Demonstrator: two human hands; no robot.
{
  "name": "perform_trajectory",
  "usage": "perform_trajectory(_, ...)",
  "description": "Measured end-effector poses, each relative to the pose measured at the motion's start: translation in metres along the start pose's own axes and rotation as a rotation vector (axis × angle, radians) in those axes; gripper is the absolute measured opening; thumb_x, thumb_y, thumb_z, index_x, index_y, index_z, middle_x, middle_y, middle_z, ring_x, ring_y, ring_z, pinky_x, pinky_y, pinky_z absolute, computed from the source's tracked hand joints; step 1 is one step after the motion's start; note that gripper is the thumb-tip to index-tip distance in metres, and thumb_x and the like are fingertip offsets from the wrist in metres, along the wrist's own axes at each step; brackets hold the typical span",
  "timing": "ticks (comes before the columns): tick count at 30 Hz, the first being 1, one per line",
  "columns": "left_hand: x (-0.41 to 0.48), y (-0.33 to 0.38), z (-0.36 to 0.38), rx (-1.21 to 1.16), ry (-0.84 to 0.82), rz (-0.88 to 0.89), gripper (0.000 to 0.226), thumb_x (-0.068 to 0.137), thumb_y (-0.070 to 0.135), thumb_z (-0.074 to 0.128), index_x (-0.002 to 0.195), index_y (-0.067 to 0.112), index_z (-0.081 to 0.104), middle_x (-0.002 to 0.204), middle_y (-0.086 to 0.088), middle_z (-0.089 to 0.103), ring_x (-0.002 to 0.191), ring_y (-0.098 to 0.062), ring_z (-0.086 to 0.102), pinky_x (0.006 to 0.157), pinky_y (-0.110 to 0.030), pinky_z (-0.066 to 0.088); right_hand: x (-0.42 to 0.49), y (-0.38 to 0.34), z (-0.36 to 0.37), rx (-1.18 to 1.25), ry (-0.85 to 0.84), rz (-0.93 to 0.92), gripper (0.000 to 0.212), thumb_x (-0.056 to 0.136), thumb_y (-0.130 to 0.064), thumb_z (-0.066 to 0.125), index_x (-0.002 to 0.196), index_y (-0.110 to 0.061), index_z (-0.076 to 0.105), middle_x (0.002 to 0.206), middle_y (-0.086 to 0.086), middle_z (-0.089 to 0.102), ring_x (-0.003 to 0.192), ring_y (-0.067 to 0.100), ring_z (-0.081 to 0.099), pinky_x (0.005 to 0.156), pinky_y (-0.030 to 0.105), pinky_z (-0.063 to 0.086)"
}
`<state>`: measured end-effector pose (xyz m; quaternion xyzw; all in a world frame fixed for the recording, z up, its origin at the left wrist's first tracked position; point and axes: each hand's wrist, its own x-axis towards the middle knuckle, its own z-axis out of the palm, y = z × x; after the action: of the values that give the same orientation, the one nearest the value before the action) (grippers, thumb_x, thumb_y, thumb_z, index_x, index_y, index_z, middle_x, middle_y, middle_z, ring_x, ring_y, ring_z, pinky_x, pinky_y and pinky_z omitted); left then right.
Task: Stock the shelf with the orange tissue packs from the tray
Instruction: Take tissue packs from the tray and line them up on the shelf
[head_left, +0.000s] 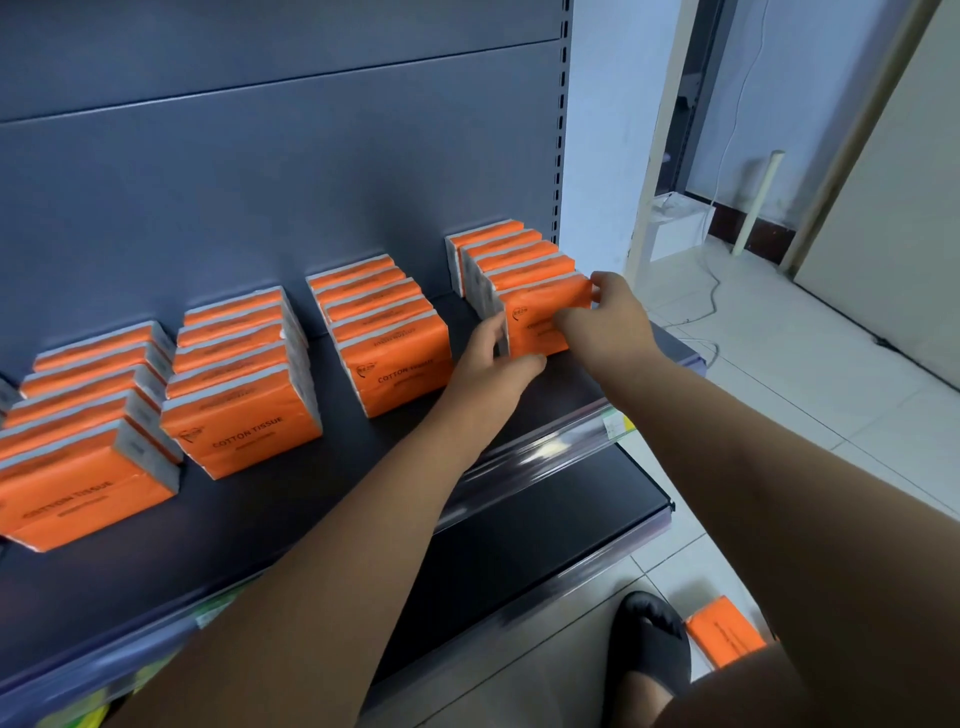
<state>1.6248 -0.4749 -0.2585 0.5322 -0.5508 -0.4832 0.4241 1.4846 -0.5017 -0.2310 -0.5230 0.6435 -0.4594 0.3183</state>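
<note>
Several rows of upright orange tissue packs stand on the dark shelf (260, 519). At the front of the rightmost row stands one orange pack (535, 317), held between both hands. My left hand (491, 356) grips its left edge, thumb along the bottom front. My right hand (610, 314) holds its right side, fingers curled round the top right corner. Behind this pack the row (506, 249) runs back to the shelf's rear panel. Another orange pack (724, 636) lies on the floor at the lower right; the tray is not visible.
Three more rows of packs (387, 332) (241, 379) (83, 436) fill the shelf to the left. A clear price rail (519, 457) runs along the shelf's front edge, with a lower shelf (545, 535) beneath. My black shoe (652, 642) stands on the white tiled floor.
</note>
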Motion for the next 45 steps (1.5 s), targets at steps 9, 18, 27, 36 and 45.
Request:
perform_trajectory(9, 0.008, -0.003, -0.003, -0.018, 0.008, 0.007, 0.034, 0.099, 0.022, 0.063, 0.117, 0.050, 0.057, 0.122, 0.028, 0.060, 0.119, -0.002, 0.058, 0.106, -0.040, 0.049, 0.010, 0.009, 0.004, 0.132, -0.129, 0.095, 0.044, 0.092, -0.018, 0.060, 0.121, -0.043, 0.037, 0.100, -0.016, 0.056, 0.102, 0.014, 0.061, 0.102, 0.047, 0.053)
perform_trajectory(18, 0.013, -0.006, -0.005, -0.050, -0.001, -0.004, 0.035, 0.099, 0.027, 0.064, 0.129, 0.042, 0.057, 0.138, 0.011, 0.057, 0.122, -0.009, 0.057, 0.102, -0.046, 0.054, 0.015, 0.011, 0.004, 0.175, -0.186, 0.142, 0.072, 0.091, -0.015, 0.062, 0.151, -0.034, 0.027, 0.104, -0.011, 0.055, 0.106, 0.019, 0.059, 0.105, 0.051, 0.050)
perform_trajectory(27, 0.017, -0.005, -0.004, -0.101, 0.038, -0.047, 0.030, 0.100, 0.024, 0.062, 0.127, 0.036, 0.059, 0.137, 0.006, 0.060, 0.124, -0.012, 0.057, 0.101, -0.043, 0.055, 0.018, 0.014, 0.006, 0.147, -0.189, 0.158, 0.078, 0.089, -0.019, 0.064, 0.153, -0.035, 0.022, 0.111, -0.004, 0.057, 0.112, 0.025, 0.060, 0.102, 0.048, 0.052)
perform_trajectory(36, 0.019, -0.009, -0.008, 0.002, 0.106, -0.044, 0.030, 0.103, 0.028, 0.058, 0.132, 0.025, 0.061, 0.123, 0.006, 0.064, 0.112, -0.012, 0.061, 0.102, -0.045, 0.056, 0.016, 0.015, 0.008, -0.056, -0.085, 0.241, 0.052, 0.083, -0.039, 0.063, 0.128, -0.024, 0.040, 0.104, 0.002, 0.057, 0.107, 0.026, 0.058, 0.096, 0.047, 0.052)
perform_trajectory(45, 0.005, -0.010, -0.003, 0.394, 0.146, 0.354, 0.024, 0.103, 0.022, 0.055, 0.125, 0.016, 0.065, 0.119, 0.000, 0.067, 0.110, -0.014, 0.063, 0.092, -0.036, 0.054, -0.004, -0.003, 0.026, -0.085, 0.045, 0.114, 0.014, 0.090, -0.026, 0.049, 0.087, -0.016, 0.058, 0.082, 0.004, 0.062, 0.075, 0.024, 0.058, 0.062, 0.032, 0.041)
